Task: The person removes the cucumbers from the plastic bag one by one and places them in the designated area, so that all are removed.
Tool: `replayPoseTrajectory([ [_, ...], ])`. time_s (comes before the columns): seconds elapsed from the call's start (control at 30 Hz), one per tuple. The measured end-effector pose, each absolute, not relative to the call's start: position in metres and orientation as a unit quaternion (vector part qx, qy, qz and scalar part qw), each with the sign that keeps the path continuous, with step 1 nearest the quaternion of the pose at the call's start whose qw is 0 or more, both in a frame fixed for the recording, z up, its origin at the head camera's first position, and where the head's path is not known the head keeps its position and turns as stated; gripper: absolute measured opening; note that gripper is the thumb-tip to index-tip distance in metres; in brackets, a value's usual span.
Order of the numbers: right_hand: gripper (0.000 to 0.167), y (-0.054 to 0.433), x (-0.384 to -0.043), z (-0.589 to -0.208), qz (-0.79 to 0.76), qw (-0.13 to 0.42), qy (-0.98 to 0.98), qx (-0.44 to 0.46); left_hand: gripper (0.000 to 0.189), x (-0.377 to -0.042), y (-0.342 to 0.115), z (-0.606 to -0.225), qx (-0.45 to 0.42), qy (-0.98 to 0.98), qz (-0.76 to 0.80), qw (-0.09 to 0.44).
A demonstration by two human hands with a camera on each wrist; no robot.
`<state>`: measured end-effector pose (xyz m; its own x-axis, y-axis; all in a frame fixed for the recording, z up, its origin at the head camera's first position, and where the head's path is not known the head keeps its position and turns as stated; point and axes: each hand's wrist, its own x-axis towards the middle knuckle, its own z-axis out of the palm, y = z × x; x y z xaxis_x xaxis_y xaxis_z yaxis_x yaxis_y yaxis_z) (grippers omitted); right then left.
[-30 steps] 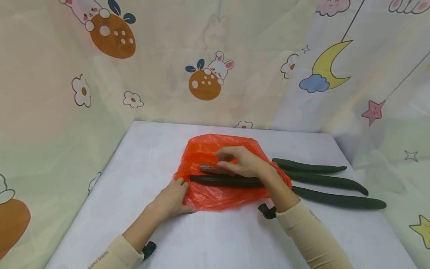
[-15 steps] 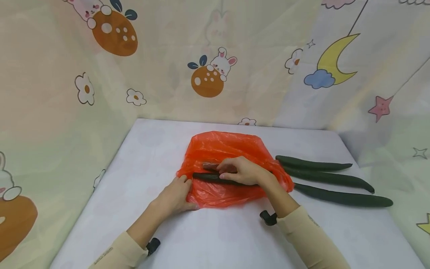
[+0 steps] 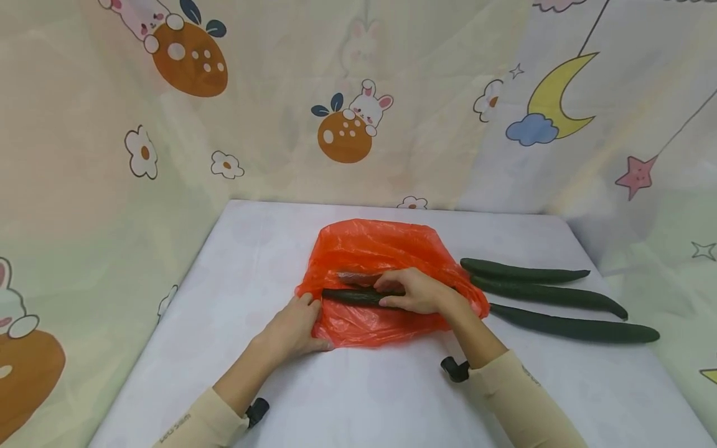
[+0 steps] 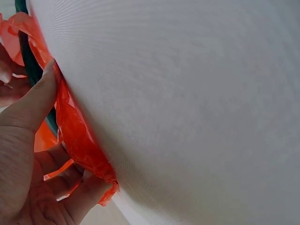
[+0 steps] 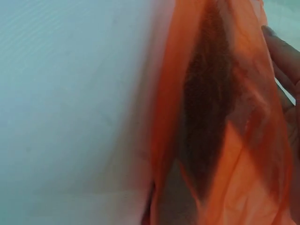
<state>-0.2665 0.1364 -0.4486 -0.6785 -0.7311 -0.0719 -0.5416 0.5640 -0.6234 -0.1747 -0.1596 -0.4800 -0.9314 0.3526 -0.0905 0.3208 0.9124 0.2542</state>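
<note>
A red plastic bag (image 3: 370, 239) lies flat on the white table with a dark green cucumber (image 3: 350, 297) stretched across its mouth. My right hand (image 3: 417, 291) reaches through the bag's right side and grips that cucumber, thumb on the near side and fingers on the far side. Behind it, a second long dark shape (image 3: 353, 277) shows through the film. At the bag's left end, my left hand (image 3: 294, 326) holds the edge. The left wrist view shows its thumb and fingertips on the crumpled red film (image 4: 82, 136). In the right wrist view, film covers a dark long form (image 5: 206, 103).
To the right of the bag lie three more cucumbers: a far one (image 3: 521, 272), a middle one (image 3: 551, 297) and a near one (image 3: 577, 326). Their left ends meet the bag's right edge. A patterned cloth (image 3: 269, 112) hangs behind and beside the table (image 3: 358, 398).
My right hand has come down from above the bag onto the cucumber and shifted a little to the right along it. The left hand stays at the bag's edge.
</note>
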Motion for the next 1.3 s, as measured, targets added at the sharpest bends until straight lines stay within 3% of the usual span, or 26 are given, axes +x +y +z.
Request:
replayPoseTrajectory([
  [0.5, 0.05, 0.135, -0.262, -0.464, -0.275, 0.144, 0.885, -0.347, 0.078, -0.175, -0.159, -0.477, 0.171, 0.976, 0.114, 0.07],
  [0.9, 0.062, 0.134, -0.259, -0.471, -0.232, 0.148, 0.879, -0.389, 0.078, -0.175, -0.159, -0.477, 0.168, 0.976, 0.121, 0.072],
  [1.3, 0.058, 0.135, -0.258, -0.465, -0.244, 0.157, 0.869, -0.4, 0.074, -0.174, -0.158, -0.476, 0.168, 0.976, 0.12, 0.073],
])
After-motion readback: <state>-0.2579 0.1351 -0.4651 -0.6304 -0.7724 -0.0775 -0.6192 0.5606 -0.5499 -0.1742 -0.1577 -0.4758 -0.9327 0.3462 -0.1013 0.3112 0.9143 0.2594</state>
